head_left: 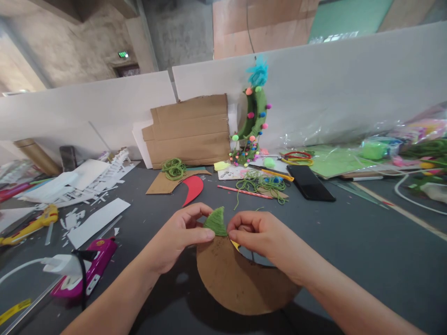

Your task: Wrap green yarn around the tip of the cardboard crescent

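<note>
A brown cardboard crescent [240, 284] is held just above the dark table, its upper tip wrapped in green yarn [217, 221]. My left hand [186, 228] pinches that wrapped tip from the left, thumb in front and fingers behind. On the other side, my right hand [256, 232] is closed at the edge where the wrapping ends, thumb against curled fingers. Whatever strand those fingers grip is too small to make out. A bit of yellow shows beneath the right fingertips.
A pink power strip [104, 253] with plugs lies left, near a yellow glue gun [45, 218] and paper scraps. Behind are a red paper crescent [193, 188], green yarn coils [173, 169], a black phone [310, 182], red-handled scissors [296, 156] and a pom-pom-decorated green crescent [258, 111].
</note>
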`<control>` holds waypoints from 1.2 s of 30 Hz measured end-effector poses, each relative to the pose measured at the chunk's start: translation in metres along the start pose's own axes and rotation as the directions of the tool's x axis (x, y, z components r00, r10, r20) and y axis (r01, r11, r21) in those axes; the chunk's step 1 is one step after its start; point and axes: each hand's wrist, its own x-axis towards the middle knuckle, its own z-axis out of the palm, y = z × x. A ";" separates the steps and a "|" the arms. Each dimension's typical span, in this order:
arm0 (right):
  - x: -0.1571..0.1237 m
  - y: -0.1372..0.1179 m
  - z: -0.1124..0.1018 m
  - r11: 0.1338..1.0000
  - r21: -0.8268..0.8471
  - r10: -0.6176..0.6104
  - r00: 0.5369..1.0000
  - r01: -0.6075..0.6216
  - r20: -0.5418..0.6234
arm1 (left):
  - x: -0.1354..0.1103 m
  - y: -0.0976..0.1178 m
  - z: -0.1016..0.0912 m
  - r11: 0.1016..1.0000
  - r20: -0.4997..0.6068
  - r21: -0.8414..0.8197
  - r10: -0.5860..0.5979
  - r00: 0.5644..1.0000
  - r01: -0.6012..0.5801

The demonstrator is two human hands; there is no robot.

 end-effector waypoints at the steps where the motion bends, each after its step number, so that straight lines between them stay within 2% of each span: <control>1: 0.000 0.000 -0.001 1.000 0.001 0.005 1.000 -0.005 0.009 | 0.000 0.000 -0.001 1.000 0.005 -0.007 -0.005 1.000 0.005; 4: -0.001 -0.001 -0.006 1.000 0.003 0.021 0.998 -0.021 0.064 | 0.000 0.002 -0.002 1.000 0.034 0.023 0.015 0.999 -0.015; 8: -0.004 -0.003 -0.012 0.999 -0.052 0.003 0.988 0.005 0.155 | -0.001 0.005 -0.004 0.983 0.101 0.133 0.112 0.989 -0.125; 12: -0.006 -0.006 -0.013 0.995 -0.078 -0.042 0.986 0.055 0.163 | -0.002 0.008 -0.003 0.972 0.141 0.149 0.163 0.977 -0.183; 18: -0.006 -0.007 -0.015 0.985 -0.145 -0.074 0.988 0.093 0.135 | -0.003 0.008 0.001 0.966 0.135 0.169 0.176 0.975 -0.197; 24: -0.005 -0.004 -0.014 0.989 -0.121 -0.055 0.980 0.079 0.193 | -0.004 0.005 -0.001 0.973 0.117 0.195 0.100 0.988 -0.121; 29: -0.004 -0.005 -0.014 0.987 -0.135 -0.057 0.981 0.082 0.186 | -0.001 0.006 -0.004 0.970 0.154 0.176 0.144 0.978 -0.170; 32: -0.007 -0.007 -0.016 0.983 -0.141 -0.089 0.978 0.117 0.188 | -0.001 0.002 0.000 0.971 0.128 0.167 0.153 0.980 -0.173; 34: -0.009 -0.007 -0.015 0.987 -0.105 -0.097 0.972 0.122 0.215 | 0.000 -0.003 0.005 0.985 0.087 0.087 0.139 0.986 -0.146; 36: -0.010 -0.006 -0.013 0.992 -0.062 -0.097 0.973 0.112 0.209 | 0.000 -0.008 0.010 0.990 0.051 -0.098 0.105 0.993 -0.100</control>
